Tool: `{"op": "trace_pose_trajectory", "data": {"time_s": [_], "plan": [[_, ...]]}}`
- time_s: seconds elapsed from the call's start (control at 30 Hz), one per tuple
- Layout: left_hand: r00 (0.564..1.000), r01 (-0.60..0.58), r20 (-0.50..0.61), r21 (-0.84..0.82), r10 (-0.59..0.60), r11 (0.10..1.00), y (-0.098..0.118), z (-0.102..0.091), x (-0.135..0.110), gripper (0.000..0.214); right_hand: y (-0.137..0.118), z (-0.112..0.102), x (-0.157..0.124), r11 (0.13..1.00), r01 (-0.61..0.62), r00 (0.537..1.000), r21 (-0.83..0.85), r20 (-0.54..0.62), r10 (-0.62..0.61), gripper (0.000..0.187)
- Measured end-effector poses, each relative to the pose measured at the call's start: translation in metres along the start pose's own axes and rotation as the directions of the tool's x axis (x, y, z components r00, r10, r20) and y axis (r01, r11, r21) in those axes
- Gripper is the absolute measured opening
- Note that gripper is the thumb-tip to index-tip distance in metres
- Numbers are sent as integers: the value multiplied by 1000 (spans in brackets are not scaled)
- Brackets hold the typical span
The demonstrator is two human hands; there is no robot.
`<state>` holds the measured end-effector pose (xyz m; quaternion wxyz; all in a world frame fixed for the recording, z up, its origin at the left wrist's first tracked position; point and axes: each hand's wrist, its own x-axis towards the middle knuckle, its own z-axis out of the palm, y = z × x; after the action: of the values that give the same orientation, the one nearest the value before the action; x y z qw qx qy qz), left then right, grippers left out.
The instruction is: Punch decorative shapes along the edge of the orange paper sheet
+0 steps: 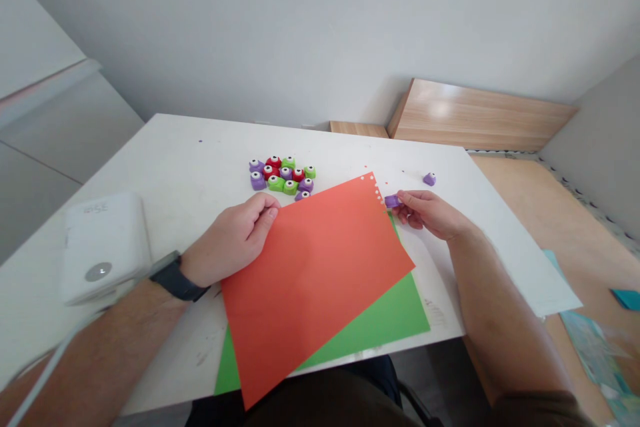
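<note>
One red sheet (315, 267), one green sheet (390, 320), one punch (391, 201) in right hand (430, 215)

The green sheet (395, 313) lies mostly hidden under the red sheet (310, 267), with only strips showing at 5 and 7 o'clock. At 1 o'clock the purple punch (392, 201) is partly covered by the right hand (430, 215). The motifs on the pile of punches (283, 177) at 12 o'clock are too small to tell, and the pink marking on the white box (105, 247) at 9 o'clock is blurred.
</note>
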<state>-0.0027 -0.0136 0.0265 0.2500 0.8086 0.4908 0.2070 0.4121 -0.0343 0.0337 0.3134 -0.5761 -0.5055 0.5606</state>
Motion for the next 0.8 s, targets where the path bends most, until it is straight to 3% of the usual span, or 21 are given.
{"op": "trace_pose_trajectory", "data": {"time_s": [0.6,0.8], "plan": [[1000,2,-4,12,-2,1000,0,-1,0,25,1,2,1,979,-71,997,193,41,65,43],[1000,-1,-4,6,1,1000,0,0,1,25,-7,5,-3,990,32,999,134,-36,-28,36]]}}
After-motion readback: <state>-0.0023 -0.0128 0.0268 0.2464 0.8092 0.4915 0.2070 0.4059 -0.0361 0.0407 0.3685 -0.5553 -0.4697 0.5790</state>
